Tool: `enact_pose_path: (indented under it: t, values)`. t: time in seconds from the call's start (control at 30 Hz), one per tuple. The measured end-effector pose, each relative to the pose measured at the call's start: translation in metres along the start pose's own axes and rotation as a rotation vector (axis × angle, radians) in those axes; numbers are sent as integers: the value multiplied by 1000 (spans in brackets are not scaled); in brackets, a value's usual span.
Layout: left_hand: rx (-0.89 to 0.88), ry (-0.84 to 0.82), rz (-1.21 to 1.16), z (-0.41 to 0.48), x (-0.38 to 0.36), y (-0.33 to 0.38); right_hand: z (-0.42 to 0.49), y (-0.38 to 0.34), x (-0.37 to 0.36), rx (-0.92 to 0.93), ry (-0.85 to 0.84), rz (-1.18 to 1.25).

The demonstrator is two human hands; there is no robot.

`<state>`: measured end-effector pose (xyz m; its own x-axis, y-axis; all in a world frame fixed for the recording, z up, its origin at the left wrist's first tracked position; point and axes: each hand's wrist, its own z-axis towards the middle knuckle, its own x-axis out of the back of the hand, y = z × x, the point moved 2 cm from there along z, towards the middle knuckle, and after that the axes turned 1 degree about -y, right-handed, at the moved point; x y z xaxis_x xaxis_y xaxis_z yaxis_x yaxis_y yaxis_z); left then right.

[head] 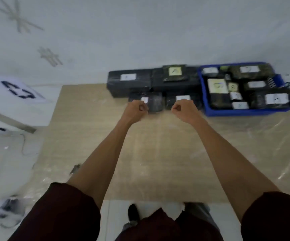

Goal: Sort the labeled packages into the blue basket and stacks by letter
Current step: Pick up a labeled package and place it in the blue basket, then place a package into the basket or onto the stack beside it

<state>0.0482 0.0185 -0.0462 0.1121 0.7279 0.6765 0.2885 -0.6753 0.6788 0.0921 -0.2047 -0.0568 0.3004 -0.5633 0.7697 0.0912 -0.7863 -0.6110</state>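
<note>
Black wrapped packages with white or yellow labels lie at the far edge of a tan table (158, 153). A blue basket (245, 112) at the far right holds several labeled packages. Left of it stand two large black packages (128, 84), one topped by a small package with a yellow label (175, 72). Two small packages (155, 103) (182, 100) lie in front. My left hand (137, 109) and my right hand (184, 108) hover just before those two with fingers curled into fists, holding nothing. The image is blurred, so most label letters are unreadable.
A white bin lid with a dark recycling mark (18, 91) sits at the left. A white wall rises behind the packages. Clear plastic sheeting covers the table at the right (271, 145). My dark shoe (133, 213) shows below the table's near edge.
</note>
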Motion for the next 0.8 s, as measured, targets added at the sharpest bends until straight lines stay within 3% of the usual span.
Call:
enact_pose_path:
  t: [0.23,0.43,0.57,0.8]
  values:
    - [228,-29,13,-96,61,-176,-69,-106,-145,-48,-284,20]
    - [320,61,204,-146,72,-255,-129,-145,-240,-271,-636,38]
    - [462,6,277,-168,62,-286,-156,-151,-284,-395,-640,167]
    - [482,16,158,-184,55,-312,-168,-158,-310,-493,-550,318]
